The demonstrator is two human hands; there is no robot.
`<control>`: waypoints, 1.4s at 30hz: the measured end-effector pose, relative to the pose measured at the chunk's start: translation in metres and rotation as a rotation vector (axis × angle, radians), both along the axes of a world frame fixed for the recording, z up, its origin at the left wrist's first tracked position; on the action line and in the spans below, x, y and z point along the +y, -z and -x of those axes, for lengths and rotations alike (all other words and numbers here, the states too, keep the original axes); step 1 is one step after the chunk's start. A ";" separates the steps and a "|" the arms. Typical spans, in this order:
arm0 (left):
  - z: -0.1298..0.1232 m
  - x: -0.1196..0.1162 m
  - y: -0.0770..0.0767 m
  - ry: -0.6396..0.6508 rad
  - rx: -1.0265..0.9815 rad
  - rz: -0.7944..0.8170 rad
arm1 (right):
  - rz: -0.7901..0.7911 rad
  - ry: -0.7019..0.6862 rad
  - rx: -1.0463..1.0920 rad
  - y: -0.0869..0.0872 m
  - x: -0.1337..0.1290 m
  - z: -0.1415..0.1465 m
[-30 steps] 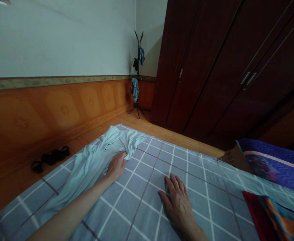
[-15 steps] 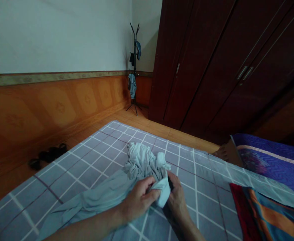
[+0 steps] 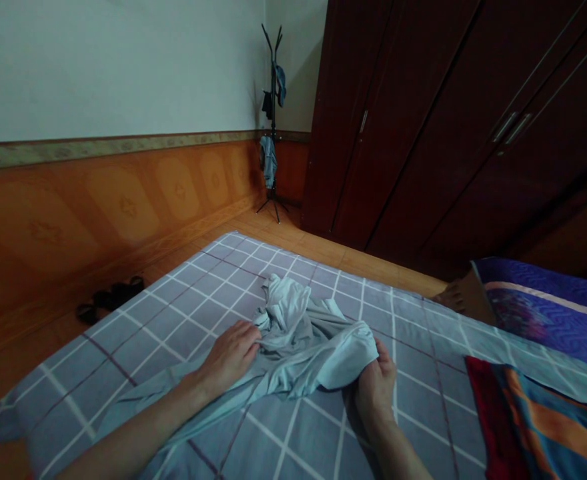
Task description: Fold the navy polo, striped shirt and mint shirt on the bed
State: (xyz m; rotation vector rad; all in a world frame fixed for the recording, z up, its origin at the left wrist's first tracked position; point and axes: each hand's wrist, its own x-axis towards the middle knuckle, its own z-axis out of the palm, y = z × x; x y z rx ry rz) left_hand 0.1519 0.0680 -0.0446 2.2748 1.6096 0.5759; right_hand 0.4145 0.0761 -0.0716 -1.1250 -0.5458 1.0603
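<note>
One dk. red wardrobe (image 3: 398,133) stands far right, doors shut. Bed (image 3: 413,400), near: grey-blue sheet w/ white check plus thin dk. red lines.

Arms, obs.: both bare, reaching in from the near side. Left forearm runs diag. from near left toward scene centre, lying across the garment's trailing pt.; left hand (image 3: 231,353) is back up, knuckles bent, fingers closed on a pinch of cloth at left of the bunch. Right forearm comes from near right, angled far and slightly left; right hand (image 3: 377,383) has fingers curled at the cloth's right edge, gripping it. Rt. thumb pos. not clear, pt. hidden. Hands are well apart, cloth btwn.

Garment (image 3: 303,333), loc. mid-bed: pale grey-green, thin, soft mat'l. Cond.: heavily creased. Far pt. is crumpled in a heap; right end is drawn out into a smoother, paler flap; folds run left to right btwn hands. A long, flatter tail trails to near left, under left forearm. Type of garment can't be told.

Coat stand (image 3: 273,120), blk., far, in corner left of wardrobe, w/ clothing hung on it. Folded cloth (image 3: 553,420), red/blue/orange, near right on bed, apart from both hands. Dk. footwear (image 3: 111,297), on floor left of bed; details too dim. Blue cap (image 3: 280,87), smallest item listed, hangs high on stand.
</note>
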 end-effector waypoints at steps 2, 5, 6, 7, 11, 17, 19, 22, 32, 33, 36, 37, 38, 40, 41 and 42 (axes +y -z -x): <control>0.017 0.016 -0.011 -0.107 -0.101 0.015 | 0.003 0.059 0.023 -0.002 0.002 -0.002; 0.056 0.048 -0.034 -0.372 -0.414 -0.112 | -0.014 0.072 0.053 -0.004 0.003 -0.001; 0.070 0.059 -0.041 -0.485 -0.553 -0.198 | -0.017 0.062 0.068 -0.005 0.003 0.000; 0.083 0.068 -0.048 -0.557 -0.610 -0.257 | -0.018 0.048 0.084 -0.006 0.002 0.001; 0.101 0.082 -0.055 -0.710 -0.667 -0.404 | 0.001 0.010 0.106 -0.007 0.000 0.003; 0.017 0.016 -0.037 -0.251 -0.447 -0.134 | -0.009 -0.034 -0.009 -0.006 0.000 0.001; -0.020 -0.010 -0.032 -0.072 -0.449 0.029 | -0.046 -0.083 -0.105 -0.011 -0.005 0.006; -0.058 -0.033 -0.024 0.104 -0.486 0.121 | -0.209 -0.333 -0.341 -0.023 -0.020 0.021; -0.021 -0.002 -0.018 -0.450 -1.317 0.284 | -0.359 -0.446 -0.748 -0.012 -0.033 0.036; -0.019 -0.005 -0.019 -0.366 -1.328 0.353 | -0.301 -0.464 -0.680 -0.009 -0.029 0.035; -0.028 -0.022 -0.027 0.140 -1.110 0.596 | -0.129 -0.552 -0.356 -0.007 -0.019 0.033; -0.033 -0.027 -0.030 0.329 -1.006 0.688 | -0.074 -0.577 -0.250 -0.008 -0.016 0.031; -0.038 -0.032 -0.032 0.488 -0.917 0.770 | -0.024 -0.596 -0.162 -0.010 -0.013 0.028; -0.044 -0.037 -0.036 0.608 -0.856 0.861 | 0.061 -0.625 -0.063 -0.017 -0.010 0.024; -0.045 -0.036 -0.037 0.555 -0.882 0.840 | 0.092 -0.637 -0.046 -0.021 -0.010 0.022; -0.045 -0.034 -0.036 0.444 -0.920 0.761 | 0.115 -0.644 -0.045 -0.026 -0.011 0.022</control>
